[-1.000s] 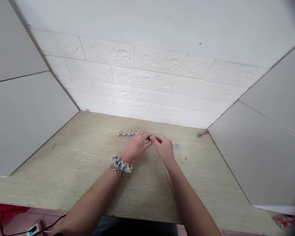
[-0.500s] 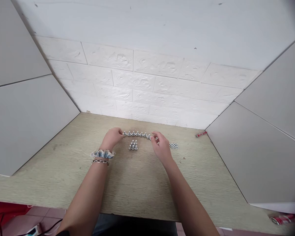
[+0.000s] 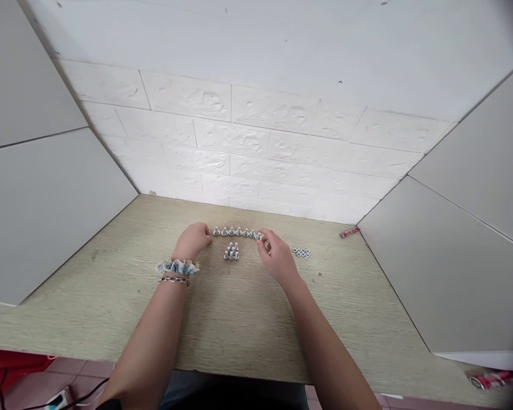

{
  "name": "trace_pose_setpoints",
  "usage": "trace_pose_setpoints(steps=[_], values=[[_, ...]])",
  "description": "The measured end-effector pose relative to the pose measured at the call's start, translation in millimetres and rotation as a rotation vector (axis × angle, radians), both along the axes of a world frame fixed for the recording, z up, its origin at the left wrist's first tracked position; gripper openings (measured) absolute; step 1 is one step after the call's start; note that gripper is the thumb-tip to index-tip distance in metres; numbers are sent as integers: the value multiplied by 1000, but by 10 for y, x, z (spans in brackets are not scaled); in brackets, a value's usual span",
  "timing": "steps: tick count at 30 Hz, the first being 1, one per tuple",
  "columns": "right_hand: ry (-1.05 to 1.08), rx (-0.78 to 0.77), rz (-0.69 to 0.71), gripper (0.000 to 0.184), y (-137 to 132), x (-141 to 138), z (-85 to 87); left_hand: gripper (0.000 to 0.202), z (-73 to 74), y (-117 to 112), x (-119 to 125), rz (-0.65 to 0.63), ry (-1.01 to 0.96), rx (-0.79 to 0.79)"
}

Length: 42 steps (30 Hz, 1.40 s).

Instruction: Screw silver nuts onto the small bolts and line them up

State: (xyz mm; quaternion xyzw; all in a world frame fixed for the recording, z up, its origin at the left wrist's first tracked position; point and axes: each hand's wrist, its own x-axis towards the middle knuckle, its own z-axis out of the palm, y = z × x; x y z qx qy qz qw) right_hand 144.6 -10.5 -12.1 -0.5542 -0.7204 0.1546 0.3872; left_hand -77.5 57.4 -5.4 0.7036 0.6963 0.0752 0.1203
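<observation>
white brick-relief wall point(image 3: 256, 136) up ahead, pale wood-grain tabletop point(image 3: 239, 319) below, and the action is right up by that wall! left hand point(image 3: 192, 241): thumb and fingers bunched at the row's left end, a glint of metal at the tips, but whether they're clamped on it i cannot tell. right hand point(image 3: 279, 257): thumb and forefinger either side of the end bolt point(image 3: 259, 236); whether they press on it, cannot tell either. between the hands, 6 more upright bolts make a row point(image 3: 239, 232), shanks up. just in front, a tight upright bolt cluster point(image 3: 231, 252); right of the right hand, small nuts point(image 3: 301, 253), packed together. further out, 1 small red cylinder point(image 3: 349, 232) by the right panel point(image 3: 461, 256), another red cylinder point(image 3: 493, 380) near the front corner, print too small to read. grey left panel point(image 3: 47, 205), pink-tiled floor point(image 3: 80, 371) beneath, black cable point(image 3: 88, 394) trailing across.
</observation>
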Motion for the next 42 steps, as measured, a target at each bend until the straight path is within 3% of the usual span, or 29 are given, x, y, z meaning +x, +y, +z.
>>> trace_pose_setpoints(steps=[3,8,11,20,28,36,42], values=[[-14,-1,2,33,-3,2,5,19,11,-13,-5,6,6,-3],[-31,-16,9,34,-10,9,20,54,72,-69,-16,88,-21,-38],[-46,-27,10,33,-16,10,25,62,89,-76,-25,110,-9,-92],[-98,-62,44,34,-25,3,37,35,-51,53,-57,42,-54,-127],[-79,-77,66,34,-23,-1,33,31,8,17,26,3,-48,-104],[254,-18,-218,35,35,36,30,28,11,19,36,-3,-21,-79],[300,-56,-191,35,41,35,36,28,50,-1,38,-21,-9,-92]])
